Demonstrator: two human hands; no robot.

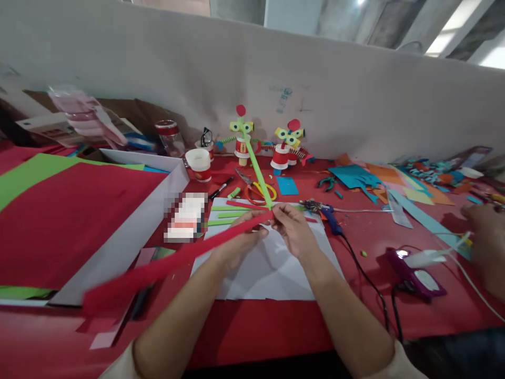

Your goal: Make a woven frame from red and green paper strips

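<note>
Over a white sheet of paper [272, 279], my left hand [246, 237] and my right hand [292, 226] meet with fingers pinched at the joined ends of two paper strips. A long red paper strip [177, 257] reaches to the lower left, its far end blurred. The green paper strip [256, 166] slants up and away from my fingertips. How the two ends are fixed together is hidden by my fingers. Loose green strips [229, 215] and short red ones lie on the sheet by my left hand. A blue glue gun [331, 220] rests to the right of my right hand.
Behind stand paper-cup figures [281, 156], scissors [252, 188], a paper cup [199, 164] and a jar [169, 137]. A box of coloured paper [165, 196] fills the left. Right are a purple power strip [418, 276], cables, paper scraps and another person's hand [487, 231].
</note>
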